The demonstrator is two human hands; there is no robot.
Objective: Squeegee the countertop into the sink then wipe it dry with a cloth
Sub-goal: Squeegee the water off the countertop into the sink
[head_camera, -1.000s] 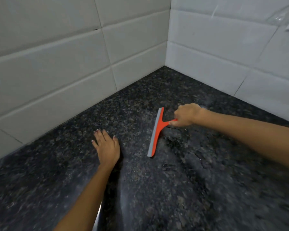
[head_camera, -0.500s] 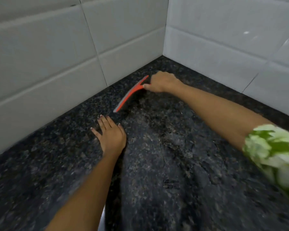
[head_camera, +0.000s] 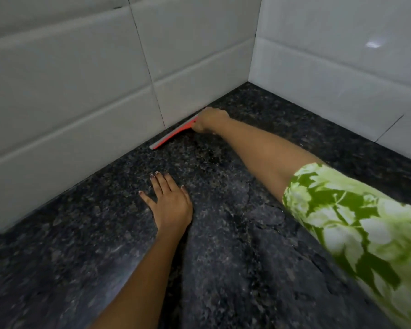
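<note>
My right hand grips the handle of an orange squeegee with a grey rubber blade. The blade lies along the foot of the left tiled wall, down on the dark speckled granite countertop. My left hand rests flat on the countertop with fingers spread, nearer to me and apart from the squeegee. Wet streaks show on the stone between my arms. No sink or cloth is in view.
White tiled walls meet in a corner at the back right of the countertop. The right wall runs along the far side. My right arm with a green and white patterned sleeve crosses the counter.
My right hand has carried the squeegee from the middle of the counter back to the base of the left wall. My left hand has stayed flat on the stone.
</note>
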